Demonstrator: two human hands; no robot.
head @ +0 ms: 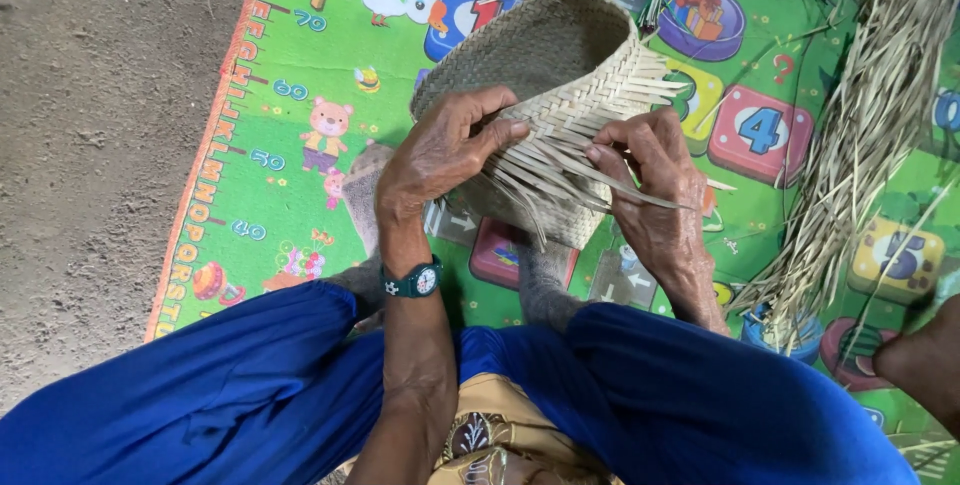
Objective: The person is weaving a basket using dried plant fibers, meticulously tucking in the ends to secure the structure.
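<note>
Basket (540, 55), woven from pale straw-coloured strips, sits tipped on its side between your knees, its open mouth turned up and away from you, on the bright green play mat (300, 175). Head view only. Your left hand (440, 150) comes up from below with the wrist bent back, palm over the near wall of the basket, fingers curled and the fingertips (515, 130) pressed onto the weave at the rim; it grips the basket wall, closed loosely rather than clenched. A dark green wristwatch (415, 282) rides that wrist. Your right hand (655, 180) lies opposite, fingers half-folded, pinching a few of the loose strips (560, 180) that fan out unwoven from the basket's edge; thumb hidden behind the strips, so how tight the pinch is you cannot tell. Both forearms run up between your blue-clad legs (250, 395). Bundle of dry straw strands (870, 115) lies on the mat to your right, well apart from the basket. Bare grey ground (90, 145) borders the mat on your left.
</note>
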